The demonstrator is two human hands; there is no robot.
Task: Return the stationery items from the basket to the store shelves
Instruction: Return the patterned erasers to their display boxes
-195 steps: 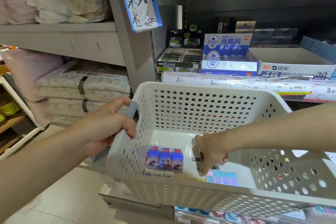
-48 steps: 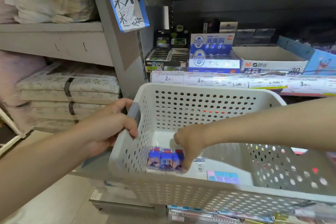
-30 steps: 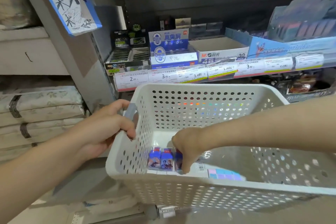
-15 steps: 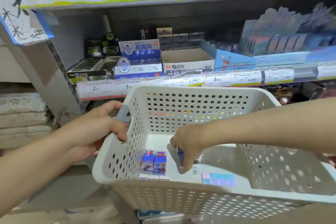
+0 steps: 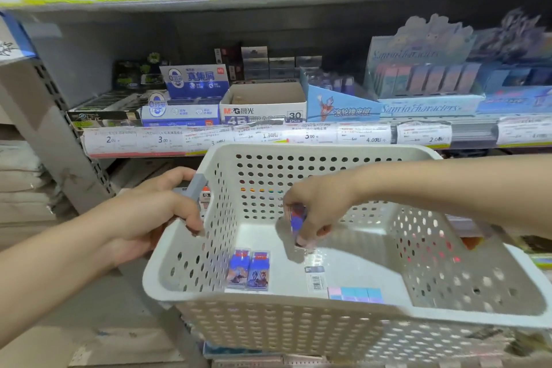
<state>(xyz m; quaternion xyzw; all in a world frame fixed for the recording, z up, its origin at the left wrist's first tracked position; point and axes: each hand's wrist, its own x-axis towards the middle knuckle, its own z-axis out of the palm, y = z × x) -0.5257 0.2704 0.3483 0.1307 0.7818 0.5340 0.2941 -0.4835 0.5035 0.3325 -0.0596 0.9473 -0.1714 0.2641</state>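
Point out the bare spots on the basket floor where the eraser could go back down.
Bare floor runs from under the right hand to the basket's right wall, behind the pastel pack. A narrower strip lies between the two erasers and the barcode label. The front left, by the erasers, is crowded. The held eraser hangs above bare floor.

Two erasers [image 5: 248, 270] lie in basket [image 5: 298, 308], below shelf [image 5: 268, 137].

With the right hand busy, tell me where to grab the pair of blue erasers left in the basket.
Come from straight above. The two blue erasers lie flat on the basket floor, side by side and touching, close behind the near wall, so a low approach looks blocked. Pinch across the pair's outer long edges with thumb and fingers; the left one lies near the left wall, so room there may be tight.
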